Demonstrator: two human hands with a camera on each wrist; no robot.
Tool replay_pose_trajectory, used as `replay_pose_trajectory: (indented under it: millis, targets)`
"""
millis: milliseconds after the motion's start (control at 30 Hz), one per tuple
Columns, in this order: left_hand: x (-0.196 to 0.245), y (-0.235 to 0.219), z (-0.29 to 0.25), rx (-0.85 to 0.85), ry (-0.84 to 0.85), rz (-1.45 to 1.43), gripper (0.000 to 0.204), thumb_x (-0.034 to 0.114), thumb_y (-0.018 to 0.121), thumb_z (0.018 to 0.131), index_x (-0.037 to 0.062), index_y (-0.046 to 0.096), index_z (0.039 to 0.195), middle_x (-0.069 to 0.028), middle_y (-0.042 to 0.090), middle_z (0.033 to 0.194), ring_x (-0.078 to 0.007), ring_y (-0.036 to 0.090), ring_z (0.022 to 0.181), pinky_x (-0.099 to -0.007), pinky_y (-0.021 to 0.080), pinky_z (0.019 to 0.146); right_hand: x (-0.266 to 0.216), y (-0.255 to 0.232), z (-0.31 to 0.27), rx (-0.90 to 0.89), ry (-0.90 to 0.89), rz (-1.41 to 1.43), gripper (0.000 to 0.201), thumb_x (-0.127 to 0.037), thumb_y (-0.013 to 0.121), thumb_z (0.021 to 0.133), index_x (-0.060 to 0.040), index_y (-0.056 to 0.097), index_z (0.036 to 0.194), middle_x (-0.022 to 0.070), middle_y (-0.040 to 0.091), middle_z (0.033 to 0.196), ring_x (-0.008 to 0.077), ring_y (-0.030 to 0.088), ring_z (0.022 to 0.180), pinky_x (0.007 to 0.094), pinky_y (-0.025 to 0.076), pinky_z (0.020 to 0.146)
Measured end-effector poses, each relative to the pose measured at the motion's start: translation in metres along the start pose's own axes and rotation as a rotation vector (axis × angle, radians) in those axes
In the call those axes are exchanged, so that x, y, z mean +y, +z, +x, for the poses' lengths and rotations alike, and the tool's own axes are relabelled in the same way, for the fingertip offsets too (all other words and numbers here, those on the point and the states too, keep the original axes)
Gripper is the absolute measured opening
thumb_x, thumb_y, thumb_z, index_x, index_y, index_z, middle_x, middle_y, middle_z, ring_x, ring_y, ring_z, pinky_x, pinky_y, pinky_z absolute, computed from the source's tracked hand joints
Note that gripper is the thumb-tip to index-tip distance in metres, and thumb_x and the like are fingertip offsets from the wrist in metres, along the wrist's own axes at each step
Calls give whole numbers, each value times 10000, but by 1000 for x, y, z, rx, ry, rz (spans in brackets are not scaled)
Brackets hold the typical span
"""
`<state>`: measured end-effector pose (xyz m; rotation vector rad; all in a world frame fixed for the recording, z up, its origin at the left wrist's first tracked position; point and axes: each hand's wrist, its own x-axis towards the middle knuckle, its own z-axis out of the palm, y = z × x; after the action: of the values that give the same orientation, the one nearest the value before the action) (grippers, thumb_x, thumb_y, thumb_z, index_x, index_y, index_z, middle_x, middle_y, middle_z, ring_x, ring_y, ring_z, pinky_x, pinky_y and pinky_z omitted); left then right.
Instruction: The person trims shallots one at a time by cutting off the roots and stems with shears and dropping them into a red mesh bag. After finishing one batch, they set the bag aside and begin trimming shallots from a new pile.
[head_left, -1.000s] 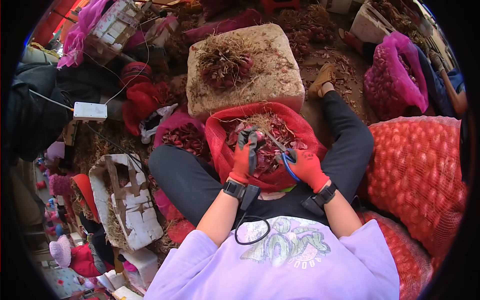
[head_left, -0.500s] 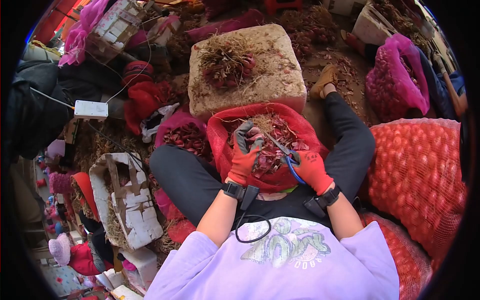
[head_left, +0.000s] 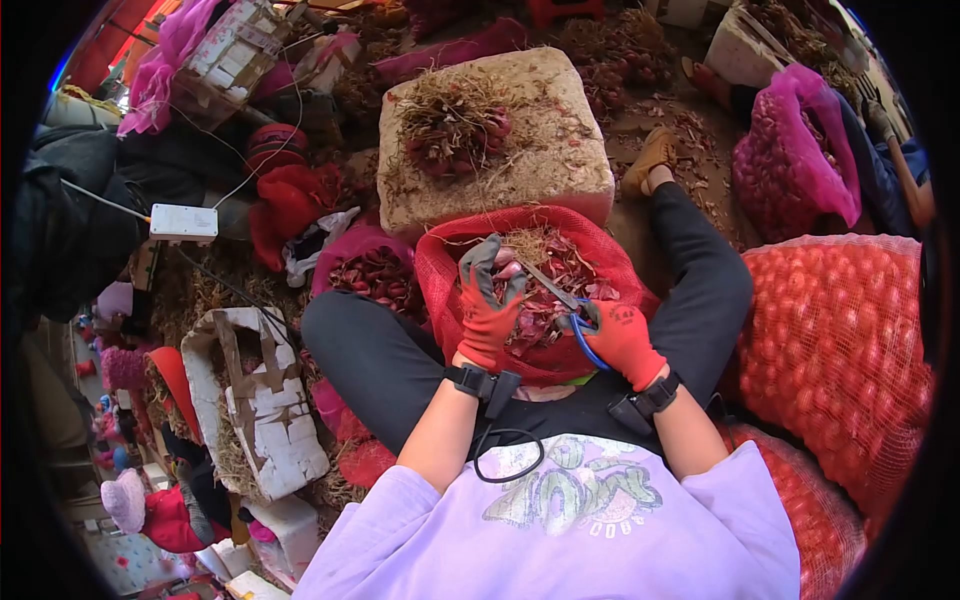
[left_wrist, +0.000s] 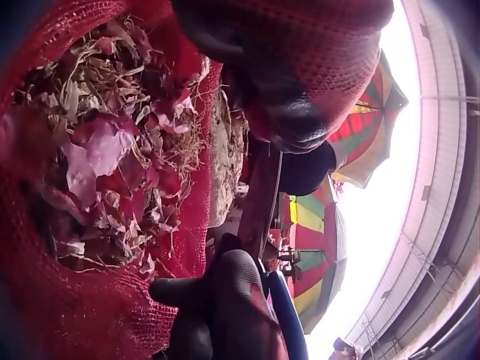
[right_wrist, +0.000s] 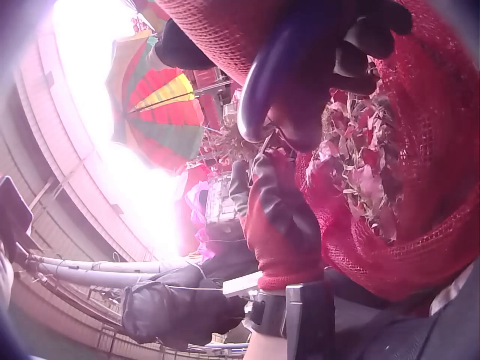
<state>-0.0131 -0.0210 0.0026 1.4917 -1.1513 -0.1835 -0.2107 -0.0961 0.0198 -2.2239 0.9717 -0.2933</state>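
My left hand (head_left: 488, 315), in a red and grey work glove, holds small pink shallots (head_left: 508, 268) between thumb and fingers. Through the blue handles (head_left: 588, 342) of a pair of scissors (head_left: 552, 287), my gloved right hand (head_left: 622, 342) grips them, blades pointing toward the left hand. Both hands are over a red mesh sack (head_left: 636, 280) between the legs. Papery shallot skins (left_wrist: 112, 157) and dry roots fill the sack in the left wrist view. In the right wrist view the scissor handle (right_wrist: 274, 67) partly covers the right hand's fingers.
Ahead stands a foam box (head_left: 560, 130) with a bunch of shallots (head_left: 460, 135) and dry stalks on top. A pink bag (head_left: 365, 270) of shallots lies beside the left knee. Large full mesh sacks (head_left: 830, 350) crowd the right side. A broken white box (head_left: 265, 420) is at left.
The left hand has turned, its thumb and fingers spreading wider so the shallots show more. The right hand with the scissors has shifted slightly downward and stays nearly in place.
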Motion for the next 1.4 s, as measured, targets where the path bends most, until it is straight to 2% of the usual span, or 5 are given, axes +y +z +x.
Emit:
replay_pose_trajectory:
  millis: [133, 433, 467, 1167, 1400]
  targets:
    - [3, 2, 0, 10, 19, -34, 575, -83, 597, 789, 48, 369, 1300, -83, 446, 1203, -141, 490, 1038, -264, 451, 883, 6, 4, -1, -13, -9, -56, 335, -392, 654, 786, -57, 639, 806, 158, 627, 723, 338, 603, 672, 411, 449, 586]
    - [6, 4, 3, 100, -465, -789, 412, 0, 543, 885, 37, 395, 1267, -63, 498, 1134, -113, 528, 951, -266, 478, 820, 10, 6, -2, 62, -50, -210, 340, -414, 614, 793, -76, 594, 774, 137, 615, 695, 316, 608, 660, 413, 460, 586]
    - [7, -5, 2, 55, -718, -720, 401, 10, 527, 892, 29, 397, 1270, -87, 552, 1117, -156, 587, 943, -288, 522, 784, 8, 2, -2, 81, -56, -229, 312, -387, 628, 786, -77, 592, 777, 138, 610, 688, 318, 605, 652, 413, 459, 583]
    - [20, -6, 8, 224, -809, -843, 280, 91, 580, 889, 46, 521, 1159, -61, 596, 1092, -164, 634, 897, -274, 535, 713, 10, 1, -1, 38, -39, -158, 296, -349, 653, 770, -56, 616, 792, 160, 621, 709, 332, 611, 674, 409, 468, 606]
    - [-4, -17, 0, 2, -953, -890, 340, 258, 572, 915, 124, 498, 1218, 33, 554, 1056, -104, 571, 900, -267, 509, 743, 13, 5, -2, 31, -107, -142, 305, -350, 644, 775, -48, 612, 800, 148, 624, 717, 326, 612, 682, 406, 469, 606]
